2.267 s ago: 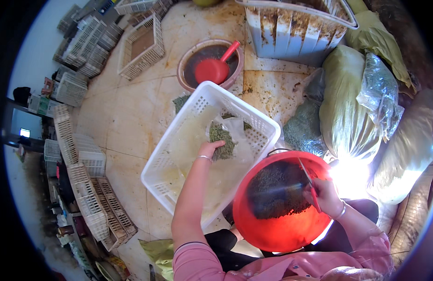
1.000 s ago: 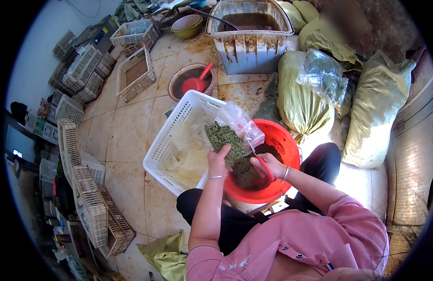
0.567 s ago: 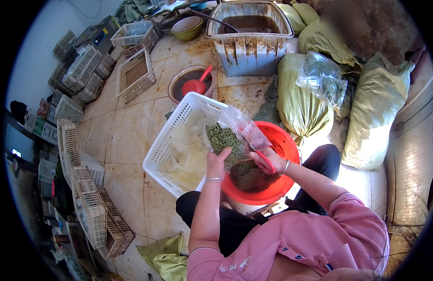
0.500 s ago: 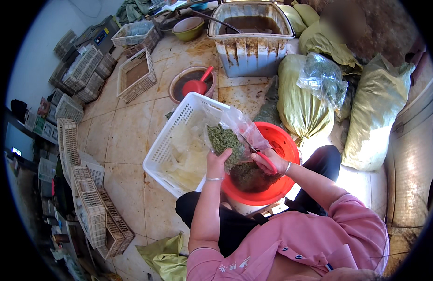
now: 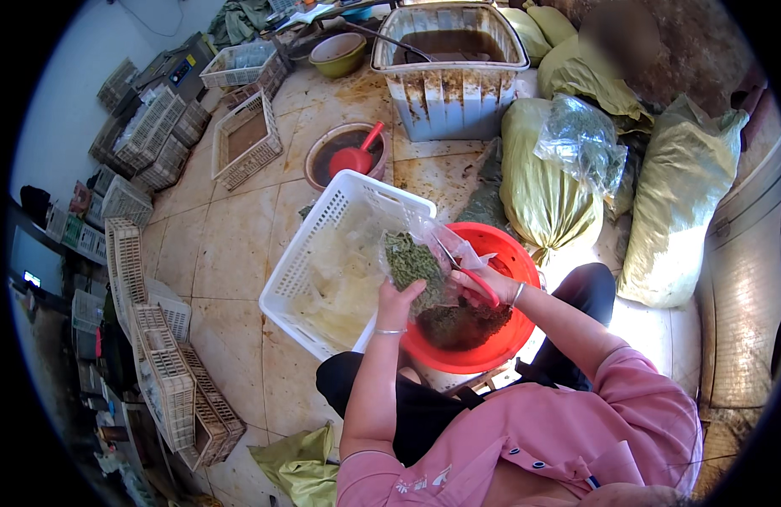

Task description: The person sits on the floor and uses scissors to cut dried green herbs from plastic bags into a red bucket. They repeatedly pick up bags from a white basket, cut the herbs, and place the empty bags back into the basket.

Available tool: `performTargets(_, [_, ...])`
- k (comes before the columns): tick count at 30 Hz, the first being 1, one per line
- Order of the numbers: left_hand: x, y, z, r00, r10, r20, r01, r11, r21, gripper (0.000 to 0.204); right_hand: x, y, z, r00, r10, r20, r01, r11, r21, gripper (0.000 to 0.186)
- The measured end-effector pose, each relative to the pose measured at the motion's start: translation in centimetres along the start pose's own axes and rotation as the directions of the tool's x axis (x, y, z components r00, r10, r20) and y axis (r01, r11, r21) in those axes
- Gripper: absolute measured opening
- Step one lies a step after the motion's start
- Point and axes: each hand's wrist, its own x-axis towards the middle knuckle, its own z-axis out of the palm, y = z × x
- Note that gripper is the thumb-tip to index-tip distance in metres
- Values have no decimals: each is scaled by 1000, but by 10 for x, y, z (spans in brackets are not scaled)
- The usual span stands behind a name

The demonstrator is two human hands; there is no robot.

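Note:
My left hand (image 5: 401, 297) is closed around a clear plastic bag (image 5: 414, 264) packed with green, leafy crumbled stuff. Red-handled scissors (image 5: 478, 286) are gripped in my right hand (image 5: 490, 280), their blades pointing up and left along the bag's loose upper end. The right fingers are partly hidden, so I cannot tell whether they also pinch the film. Both hands are above the gap between a white plastic crate (image 5: 282, 279), with clear bags lying inside, and a red basin (image 5: 510, 345). Dark brown-green loose material (image 5: 458, 328) lies in the basin.
Beyond the crate, a red dipper (image 5: 350, 159) rests in a tub (image 5: 313, 169) of dark liquid. A stained large bin (image 5: 445, 106) holds brown liquid. Full sacks (image 5: 547, 186) stand at the right; stacked crates (image 5: 166, 372) line the left. A greenish sack (image 5: 302, 465) lies near my left elbow.
The bag has shifted slightly right and down, and its loose clear end now sits lower. Both hands have moved a little; the scissors stay in the right hand.

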Motion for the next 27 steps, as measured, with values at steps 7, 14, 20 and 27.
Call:
performTargets(7, [0, -1, -2, 999, 13, -48, -14, 1000, -21, 44, -1, -1, -7, 999, -24, 45, 27, 999, -46, 49])
performTargets(14, [1, 1, 2, 997, 57, -59, -47, 986, 158, 46, 9, 26, -4, 997, -11, 71, 14, 999, -39, 50])
performTargets(20, [3, -1, -3, 997, 52, -62, -41, 985, 169, 49, 23, 28, -11, 996, 82, 45, -74, 985, -157, 51])
performTargets(27, [4, -5, -5, 998, 52, -17, -46, 964, 262, 50, 20, 25, -10, 996, 45, -73, -65, 949, -307, 51])
